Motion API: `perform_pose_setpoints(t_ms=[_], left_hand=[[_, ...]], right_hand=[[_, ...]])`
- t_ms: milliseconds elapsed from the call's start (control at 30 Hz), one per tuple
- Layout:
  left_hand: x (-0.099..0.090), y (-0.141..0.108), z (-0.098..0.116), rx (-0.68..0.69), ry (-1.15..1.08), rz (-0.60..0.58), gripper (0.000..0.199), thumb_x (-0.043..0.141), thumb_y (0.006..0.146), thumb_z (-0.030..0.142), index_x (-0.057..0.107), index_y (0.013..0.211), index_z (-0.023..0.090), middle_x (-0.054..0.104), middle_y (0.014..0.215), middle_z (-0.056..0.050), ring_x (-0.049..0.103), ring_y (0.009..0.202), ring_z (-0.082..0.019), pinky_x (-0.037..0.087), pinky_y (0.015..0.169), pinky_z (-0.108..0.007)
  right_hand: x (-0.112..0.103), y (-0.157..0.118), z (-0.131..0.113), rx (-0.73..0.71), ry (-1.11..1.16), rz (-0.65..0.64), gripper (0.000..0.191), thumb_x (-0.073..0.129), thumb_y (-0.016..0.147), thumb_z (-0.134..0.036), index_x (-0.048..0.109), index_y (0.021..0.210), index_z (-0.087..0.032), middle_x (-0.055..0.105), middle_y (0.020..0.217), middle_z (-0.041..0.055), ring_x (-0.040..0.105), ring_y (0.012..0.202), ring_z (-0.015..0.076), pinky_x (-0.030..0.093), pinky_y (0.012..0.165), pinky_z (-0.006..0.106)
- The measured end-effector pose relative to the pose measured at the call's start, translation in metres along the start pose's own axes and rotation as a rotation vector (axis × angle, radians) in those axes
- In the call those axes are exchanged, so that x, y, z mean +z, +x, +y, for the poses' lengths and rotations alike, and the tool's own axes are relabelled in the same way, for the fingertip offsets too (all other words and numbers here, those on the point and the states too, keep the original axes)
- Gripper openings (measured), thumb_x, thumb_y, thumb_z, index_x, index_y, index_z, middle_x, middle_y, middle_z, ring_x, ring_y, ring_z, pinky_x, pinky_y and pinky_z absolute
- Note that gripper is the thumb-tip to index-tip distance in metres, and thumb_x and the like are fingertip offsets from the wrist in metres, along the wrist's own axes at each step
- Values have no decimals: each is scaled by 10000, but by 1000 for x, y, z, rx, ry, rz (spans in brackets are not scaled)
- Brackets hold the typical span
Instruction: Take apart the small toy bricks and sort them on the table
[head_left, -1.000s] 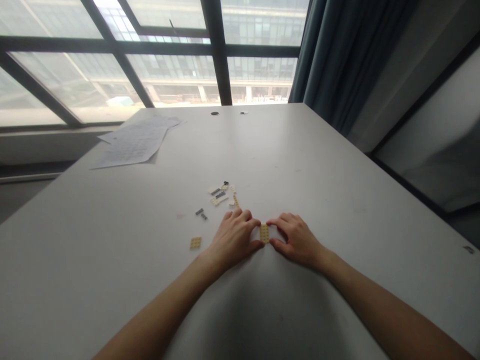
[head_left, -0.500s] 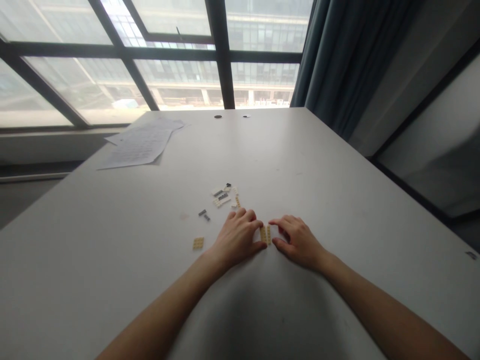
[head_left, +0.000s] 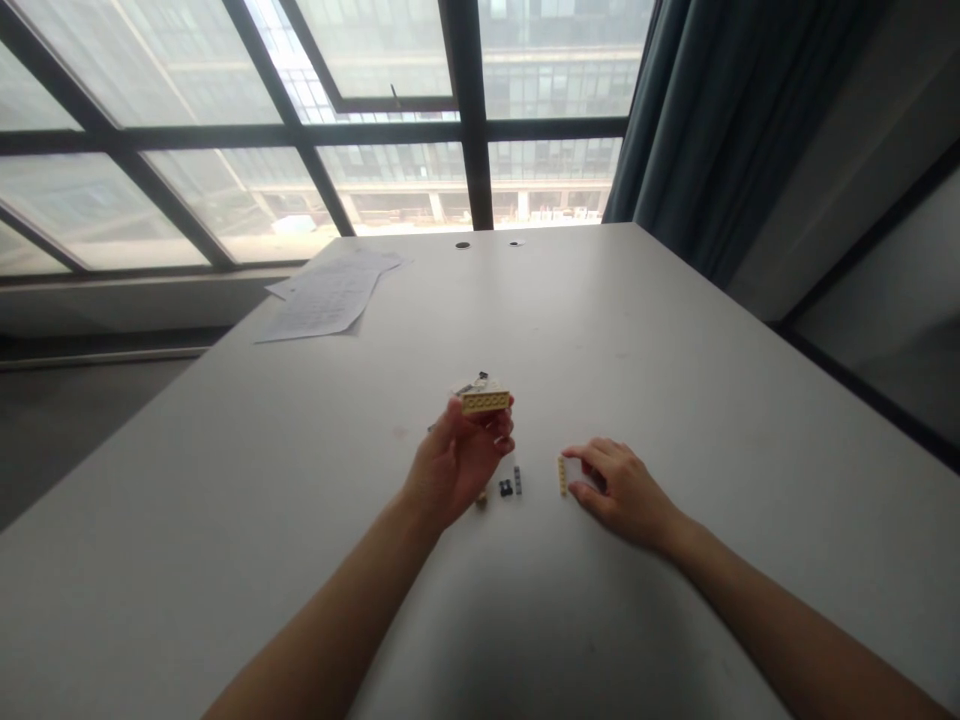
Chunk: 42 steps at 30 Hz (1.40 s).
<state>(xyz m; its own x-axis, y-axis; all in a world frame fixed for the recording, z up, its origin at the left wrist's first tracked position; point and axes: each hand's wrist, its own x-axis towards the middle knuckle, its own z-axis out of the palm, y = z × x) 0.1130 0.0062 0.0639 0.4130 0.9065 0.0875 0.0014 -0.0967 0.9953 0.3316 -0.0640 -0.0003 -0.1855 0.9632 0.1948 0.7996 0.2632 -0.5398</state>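
Raised above the table, my left hand (head_left: 456, 455) is closed on a tan building-block plate (head_left: 486, 402), tilted so that its hollow underside shows. My right hand (head_left: 619, 487) rests on the table with thumb and index finger apart, beside a narrow tan strip plate (head_left: 562, 476). The fingertips are close to the strip; whether they touch it I cannot tell. Between the hands lie a small grey strip piece (head_left: 517, 480) and a black piece (head_left: 505, 488). A small tan piece (head_left: 481, 499) is partly hidden by my left wrist.
Behind my left hand, several loose white and grey block pieces (head_left: 466, 388) are partly covered. Printed paper sheets (head_left: 326, 300) lie at the far left of the white table (head_left: 675, 350). Windows stand behind the table, with a dark curtain (head_left: 690, 120) at the right.
My left hand has lifted the wider tan plate off the table and turned its underside into view. Grey and black pieces between the hands are now uncovered. The whole view has shifted slightly.
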Motion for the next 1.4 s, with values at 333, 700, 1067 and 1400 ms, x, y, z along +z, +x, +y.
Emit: perform_pose_setpoints(t_ms=[333, 700, 1067, 1400], left_hand=[[19, -3, -25, 386, 1291, -406, 356, 712, 744, 449, 664, 1012, 218, 605, 938, -61, 519, 943, -257, 382, 841, -401], [22, 8, -28, 335, 1280, -449, 371, 700, 753, 468, 657, 1051, 251, 613, 958, -48, 524, 963, -252, 367, 844, -390], [22, 8, -35, 343, 1235, -439, 422, 720, 732, 478, 648, 1076, 244, 628, 966, -53, 539, 971, -263, 388, 854, -406], [-38, 26, -12, 413, 1084, 25, 425, 695, 765, 458, 628, 1111, 222, 631, 929, -42, 542, 918, -224, 419, 866, -366]], right_hand=[[-1, 1, 0, -47, -35, -23, 361, 666, 801, -294, 619, 1148, -204, 622, 931, 48, 550, 876, 208, 379, 852, 357], [1, 1, 0, -57, -31, -12, 363, 678, 785, -281, 621, 1138, -217, 626, 948, 44, 546, 892, 212, 369, 846, 359], [-1, 1, -1, -60, -39, -13, 379, 681, 779, -276, 616, 1146, -207, 623, 928, 44, 545, 870, 207, 374, 825, 355], [-1, 0, -1, 15, 96, 7, 376, 654, 811, -244, 579, 1176, -199, 610, 866, 18, 549, 802, 178, 384, 814, 347]])
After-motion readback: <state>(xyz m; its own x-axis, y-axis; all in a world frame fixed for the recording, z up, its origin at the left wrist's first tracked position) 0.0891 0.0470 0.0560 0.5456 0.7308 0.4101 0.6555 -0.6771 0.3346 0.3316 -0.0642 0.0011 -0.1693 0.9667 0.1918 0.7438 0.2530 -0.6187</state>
